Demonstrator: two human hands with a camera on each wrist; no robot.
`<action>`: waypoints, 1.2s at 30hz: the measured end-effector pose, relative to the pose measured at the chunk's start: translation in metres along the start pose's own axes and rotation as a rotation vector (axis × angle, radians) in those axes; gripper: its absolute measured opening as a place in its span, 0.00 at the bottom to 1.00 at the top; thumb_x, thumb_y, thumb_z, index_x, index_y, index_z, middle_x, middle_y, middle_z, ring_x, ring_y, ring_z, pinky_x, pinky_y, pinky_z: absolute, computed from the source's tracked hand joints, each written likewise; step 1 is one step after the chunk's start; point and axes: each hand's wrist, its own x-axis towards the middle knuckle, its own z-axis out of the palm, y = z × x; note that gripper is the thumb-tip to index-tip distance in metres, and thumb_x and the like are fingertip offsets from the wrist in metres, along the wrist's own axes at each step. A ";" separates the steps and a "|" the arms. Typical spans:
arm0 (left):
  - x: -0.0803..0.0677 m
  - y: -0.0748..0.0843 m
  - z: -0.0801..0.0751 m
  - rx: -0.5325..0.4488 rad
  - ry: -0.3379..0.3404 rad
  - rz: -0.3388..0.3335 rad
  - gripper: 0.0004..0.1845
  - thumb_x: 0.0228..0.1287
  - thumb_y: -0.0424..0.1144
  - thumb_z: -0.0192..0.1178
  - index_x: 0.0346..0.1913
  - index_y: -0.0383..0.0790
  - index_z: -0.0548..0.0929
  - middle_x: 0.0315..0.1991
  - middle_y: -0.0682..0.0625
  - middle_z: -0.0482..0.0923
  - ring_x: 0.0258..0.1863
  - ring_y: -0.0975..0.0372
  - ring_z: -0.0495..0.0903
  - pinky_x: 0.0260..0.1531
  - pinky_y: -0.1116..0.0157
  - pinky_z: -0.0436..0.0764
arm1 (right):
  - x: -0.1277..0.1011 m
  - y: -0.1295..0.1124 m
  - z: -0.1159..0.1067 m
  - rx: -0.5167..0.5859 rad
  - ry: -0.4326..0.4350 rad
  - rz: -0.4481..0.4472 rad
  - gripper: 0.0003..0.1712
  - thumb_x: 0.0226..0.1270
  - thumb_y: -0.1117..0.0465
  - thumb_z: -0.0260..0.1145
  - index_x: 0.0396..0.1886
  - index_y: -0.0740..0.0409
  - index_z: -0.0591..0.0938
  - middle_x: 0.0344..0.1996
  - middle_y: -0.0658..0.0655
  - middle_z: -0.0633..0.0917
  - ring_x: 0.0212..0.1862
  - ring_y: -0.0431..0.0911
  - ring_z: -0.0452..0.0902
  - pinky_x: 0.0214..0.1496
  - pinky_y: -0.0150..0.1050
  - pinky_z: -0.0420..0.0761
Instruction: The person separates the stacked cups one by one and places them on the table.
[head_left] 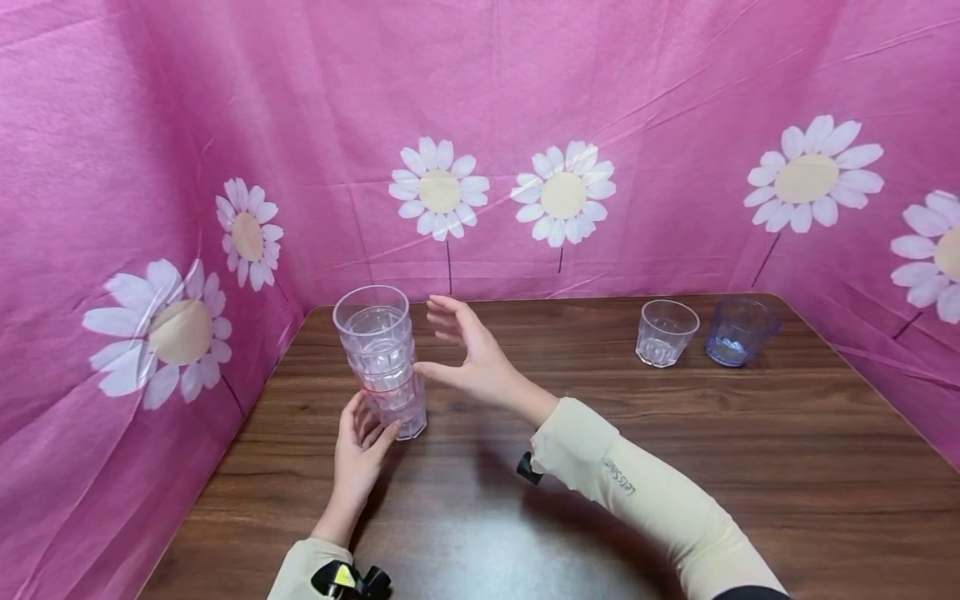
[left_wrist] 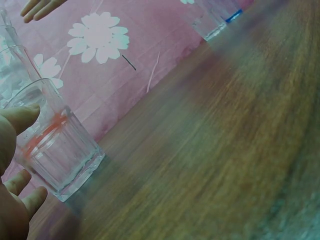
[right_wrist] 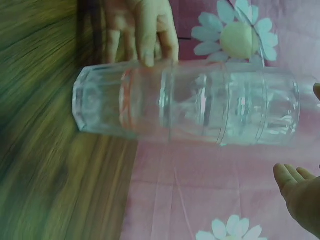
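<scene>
A tall stack of clear tumblers point(head_left: 382, 358) stands at the left of the table, one tumbler set in another. A reddish-orange ring point(right_wrist: 126, 99) shows around its lower part. My left hand point(head_left: 358, 454) is at the base of the stack, on its left side, thumb and fingertips right at the bottom tumbler point(left_wrist: 65, 160). These fingers are loosely bent, not wrapped around the glass. On the other side my right hand point(head_left: 476, 358) is spread beside the upper part, its thumb close to the wall of the stack and its other fingers pointing away, holding nothing.
Toward the back right of the wooden table point(head_left: 570, 517) stand a clear tumbler point(head_left: 666, 333) and, close beside it, a blue-tinted tumbler point(head_left: 738, 333). A pink cloth point(head_left: 495, 100) printed with daisies hangs behind the table and along its sides.
</scene>
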 end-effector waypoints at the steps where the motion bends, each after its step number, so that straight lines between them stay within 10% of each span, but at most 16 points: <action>1: 0.000 0.000 0.000 0.001 -0.001 -0.001 0.38 0.61 0.18 0.61 0.72 0.25 0.57 0.68 0.30 0.63 0.54 0.72 0.71 0.52 0.74 0.74 | 0.001 -0.001 0.002 0.009 -0.002 0.003 0.49 0.52 0.73 0.77 0.71 0.68 0.61 0.68 0.65 0.68 0.67 0.55 0.68 0.67 0.47 0.71; 36: 0.000 -0.003 0.000 -0.031 -0.003 0.015 0.38 0.60 0.16 0.60 0.72 0.25 0.56 0.68 0.29 0.61 0.55 0.73 0.71 0.53 0.76 0.74 | 0.040 -0.010 0.036 -0.077 0.005 0.193 0.53 0.50 0.62 0.81 0.74 0.59 0.63 0.65 0.60 0.76 0.56 0.51 0.78 0.56 0.35 0.77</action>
